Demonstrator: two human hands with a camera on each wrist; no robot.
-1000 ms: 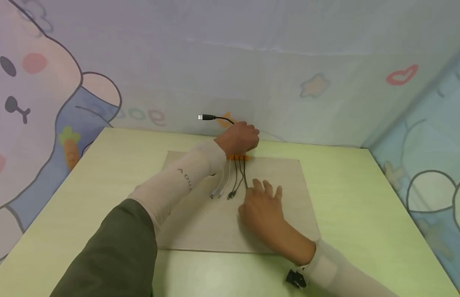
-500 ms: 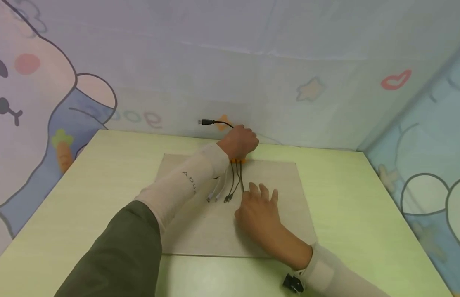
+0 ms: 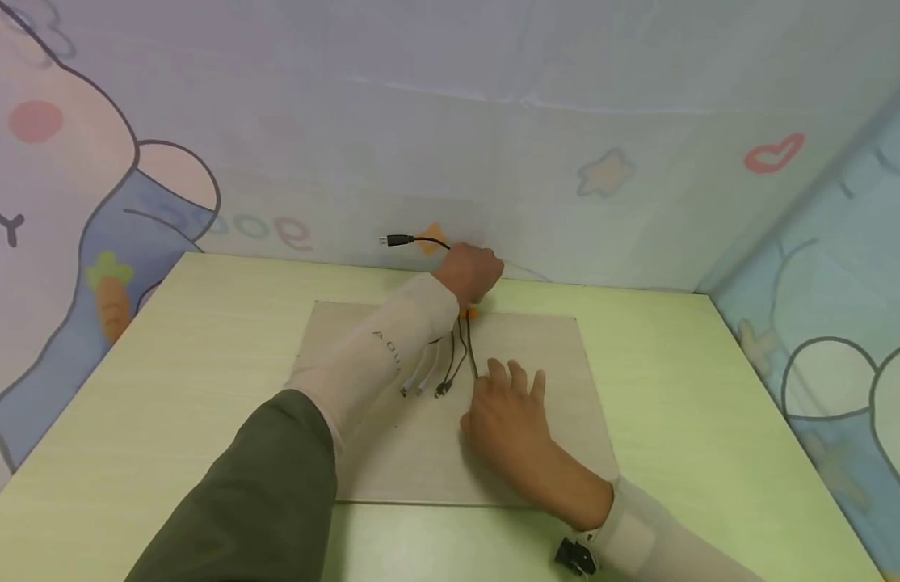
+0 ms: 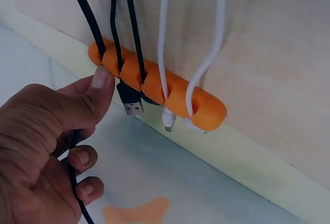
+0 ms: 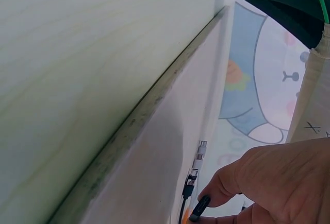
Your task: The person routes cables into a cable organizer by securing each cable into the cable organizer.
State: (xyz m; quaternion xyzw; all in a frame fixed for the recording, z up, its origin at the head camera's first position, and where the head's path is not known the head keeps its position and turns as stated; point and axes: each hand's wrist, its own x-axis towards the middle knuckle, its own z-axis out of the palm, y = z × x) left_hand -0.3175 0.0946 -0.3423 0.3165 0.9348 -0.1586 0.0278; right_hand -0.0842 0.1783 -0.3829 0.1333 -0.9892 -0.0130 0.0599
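An orange cable holder (image 4: 178, 98) lies at the far edge of the board, mostly hidden by my left hand (image 3: 468, 273) in the head view. My left hand pinches a black USB cable (image 4: 85, 13) at the holder's end slot. The cable's free length runs through its fingers, and its USB plug (image 3: 400, 240) sticks out to the left. Two more black cables and two white cables (image 4: 164, 38) sit in the other slots. My right hand (image 3: 510, 416) pinches the black connector (image 5: 200, 208) at the near end of the cable, low over the board.
A beige board (image 3: 399, 461) lies on the pale wooden table (image 3: 668, 388). Loose connectors (image 3: 443, 388) of the black and white cables rest on it, left of my right hand. A cartoon-printed cloth wall (image 3: 537, 186) rises behind the table.
My left forearm has swung slightly right, and the left hand now covers more of the orange holder. The right hand keeps its place on the cable. The head view has shifted a little.
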